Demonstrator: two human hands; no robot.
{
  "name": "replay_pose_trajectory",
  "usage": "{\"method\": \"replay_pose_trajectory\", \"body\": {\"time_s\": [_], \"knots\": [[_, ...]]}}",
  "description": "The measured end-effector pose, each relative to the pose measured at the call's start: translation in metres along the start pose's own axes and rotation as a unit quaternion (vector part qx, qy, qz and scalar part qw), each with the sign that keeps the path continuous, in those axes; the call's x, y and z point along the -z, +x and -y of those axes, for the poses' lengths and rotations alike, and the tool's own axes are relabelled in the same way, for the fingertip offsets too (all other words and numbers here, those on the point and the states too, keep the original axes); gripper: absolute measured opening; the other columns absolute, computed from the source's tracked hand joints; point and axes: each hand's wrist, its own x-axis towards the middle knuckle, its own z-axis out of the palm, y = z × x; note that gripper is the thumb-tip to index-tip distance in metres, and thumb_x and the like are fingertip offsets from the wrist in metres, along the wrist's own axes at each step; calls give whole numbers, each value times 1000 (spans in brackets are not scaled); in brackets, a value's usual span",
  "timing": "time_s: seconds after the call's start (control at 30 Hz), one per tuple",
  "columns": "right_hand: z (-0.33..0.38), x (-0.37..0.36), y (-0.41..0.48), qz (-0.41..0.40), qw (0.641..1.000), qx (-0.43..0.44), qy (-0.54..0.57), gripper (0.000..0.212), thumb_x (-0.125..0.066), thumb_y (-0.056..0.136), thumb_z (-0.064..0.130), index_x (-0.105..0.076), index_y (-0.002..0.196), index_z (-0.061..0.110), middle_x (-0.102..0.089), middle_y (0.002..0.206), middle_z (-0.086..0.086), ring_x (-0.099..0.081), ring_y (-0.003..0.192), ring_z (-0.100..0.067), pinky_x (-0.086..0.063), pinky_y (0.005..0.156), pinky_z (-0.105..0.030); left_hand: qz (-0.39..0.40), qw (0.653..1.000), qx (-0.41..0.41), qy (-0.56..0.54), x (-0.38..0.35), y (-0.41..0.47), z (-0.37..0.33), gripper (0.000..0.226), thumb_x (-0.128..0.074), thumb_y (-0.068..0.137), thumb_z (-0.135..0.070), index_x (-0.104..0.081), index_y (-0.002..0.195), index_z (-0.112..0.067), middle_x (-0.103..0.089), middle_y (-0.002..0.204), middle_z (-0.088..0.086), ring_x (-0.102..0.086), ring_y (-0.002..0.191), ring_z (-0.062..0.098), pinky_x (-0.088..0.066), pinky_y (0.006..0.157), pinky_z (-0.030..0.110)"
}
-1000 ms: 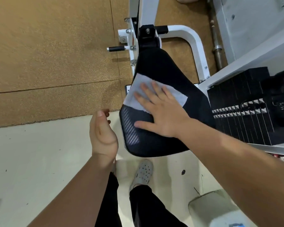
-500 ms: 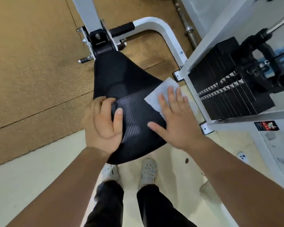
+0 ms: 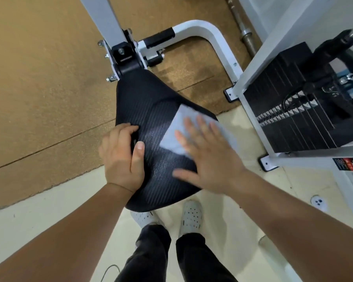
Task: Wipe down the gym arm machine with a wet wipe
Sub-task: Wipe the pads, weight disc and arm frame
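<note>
Right hand lies flat, fingers spread, pressing a white rectangular wet wipe onto the black textured padded seat; left hand curls round the seat's left edge, gripping it.

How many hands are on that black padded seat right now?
2. The left hand grips the pad at its left edge. The right hand presses a wipe flat on the pad's right side, with its fingers straight.
</note>
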Motion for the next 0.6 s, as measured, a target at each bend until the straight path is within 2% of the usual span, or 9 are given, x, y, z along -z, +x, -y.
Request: {"method": "replay_pose_trajectory", "body": {"time_s": [0.1,0.2,0.27,0.33,0.4,0.5,0.6], "knots": [[2,12,46,12,999,-43,-8,106,-13,86,88,-11,165,17,2,172,-16,9,158,-37,1,127,-56,-21,999,1,-48,3,4,3,56,-26,99,-43,-61,125,-8,-60,128,7,-53,119,27,-37,101,53],[23,13,78,9,999,38,-3,105,-19,86,87,-16,164,16,-2,173,-12,8,158,-33,0,127,-56,-62,986,58,-146,9,10,9,49,-29,100,-35,-60,122,-5,-62,122,7,-55,116,21,-42,101,48],[31,16,94,8,996,85,4,103,-19,87,85,-18,164,17,-3,173,-10,9,159,-31,0,127,-55,-81,970,122,-195,14,19,11,43,-30,101,-38,-60,118,-13,-62,119,1,-56,115,16,-43,102,41],[30,23,114,28,994,104,11,103,-12,86,87,-12,165,22,4,173,-7,15,158,-28,8,127,-51,-80,965,158,-192,19,35,14,38,-30,100,-43,-58,117,-22,-61,119,-3,-54,114,12,-41,100,32],[26,30,135,60,992,115,-3,98,-11,87,86,-3,165,28,14,172,-3,25,155,-23,16,125,-46,-51,958,197,-202,22,57,23,37,-31,101,-45,-57,119,-26,-61,118,-9,-54,110,5,-39,94,22],[17,34,164,73,987,138,-46,89,-12,91,83,3,164,35,22,170,0,32,153,-21,16,125,-48,-20,938,226,-262,22,88,37,23,-34,107,-42,-56,110,-38,-60,106,-20,-53,96,-15,-35,83,15],[11,39,181,70,986,142,-51,84,-11,88,86,1,162,47,25,169,-2,31,153,-24,15,126,-47,-48,939,206,-271,13,113,47,24,-33,109,-37,-57,105,-35,-60,95,-20,-54,85,-14,-35,73,9]]}}
